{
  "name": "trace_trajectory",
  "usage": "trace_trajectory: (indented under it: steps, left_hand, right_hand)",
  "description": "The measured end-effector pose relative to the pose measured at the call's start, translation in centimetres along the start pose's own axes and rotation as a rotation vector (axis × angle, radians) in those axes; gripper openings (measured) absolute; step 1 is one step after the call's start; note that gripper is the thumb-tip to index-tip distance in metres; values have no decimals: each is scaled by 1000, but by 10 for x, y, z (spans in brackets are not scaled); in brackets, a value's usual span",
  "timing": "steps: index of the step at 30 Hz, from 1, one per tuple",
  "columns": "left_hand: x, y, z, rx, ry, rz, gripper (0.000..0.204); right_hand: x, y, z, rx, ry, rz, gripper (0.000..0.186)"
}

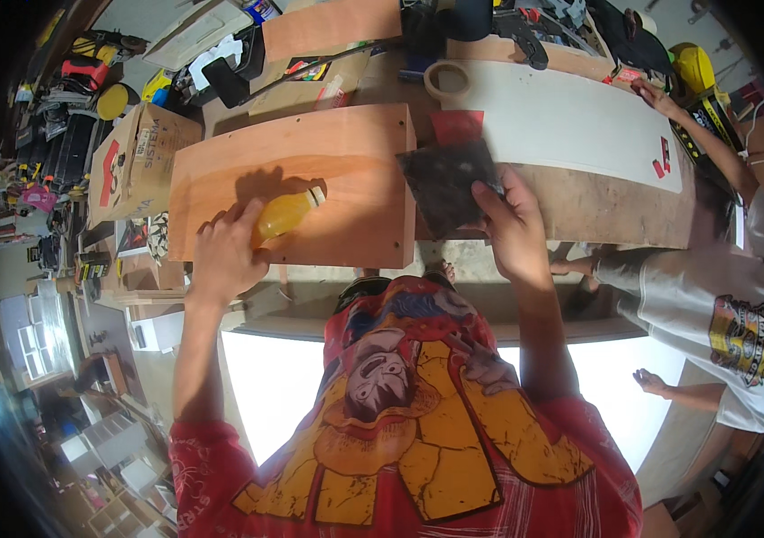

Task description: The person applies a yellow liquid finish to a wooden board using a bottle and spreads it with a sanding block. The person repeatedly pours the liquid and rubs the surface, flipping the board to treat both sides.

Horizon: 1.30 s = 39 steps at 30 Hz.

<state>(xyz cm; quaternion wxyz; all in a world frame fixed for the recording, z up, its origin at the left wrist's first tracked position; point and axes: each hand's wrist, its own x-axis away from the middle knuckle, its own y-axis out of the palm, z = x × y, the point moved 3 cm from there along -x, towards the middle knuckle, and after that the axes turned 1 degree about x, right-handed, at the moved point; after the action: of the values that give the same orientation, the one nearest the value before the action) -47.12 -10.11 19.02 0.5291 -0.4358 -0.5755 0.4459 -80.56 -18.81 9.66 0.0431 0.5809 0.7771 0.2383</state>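
My left hand (pixel 231 255) is closed around a yellow squeeze bottle (pixel 280 218) with a whitish tip, tilted so the tip points right and away from me. The bottle is over a reddish-brown wooden box (pixel 346 211), whose broad flat face is up; a darker band runs across that face. In my right hand (pixel 516 224) is a dark, thin square sheet (pixel 447 184), pinched at its right edge with the thumb on top. The sheet is just right of the box. A red flat piece (pixel 456 126) shows beyond it.
A tape roll (pixel 447 81) lies behind the sheet, beside a white board (pixel 570 117) on the workbench (pixel 606 211). A cardboard box (pixel 144 161) stands left. At right, a person in a white shirt (pixel 714 314) reaches a hand (pixel 658 97) to the bench's far side.
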Motion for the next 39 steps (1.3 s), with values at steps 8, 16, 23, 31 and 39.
trace_trajectory:
  steps: [8, 16, 23, 31, 39]
  left_hand:
    - [-23, -11, 6, -290, 47, -76, 66]
    - [-25, -8, -1, -317, 130, 4, 59]
    - [-16, 1, -4, -201, 114, 118, 59]
    - [-20, -17, -5, -222, 143, 245, 53]
    - [-50, -21, 30, -291, 279, 202, 49]
  right_hand:
    - [4, 3, 9, 10, -31, -18, 33]
    - [11, 10, 10, -325, 80, -58, 38]
    - [10, 7, 11, -286, 18, -27, 31]
    - [6, 0, 11, -238, -5, -36, 23]
    - [17, -6, 17, -255, 130, 19, 38]
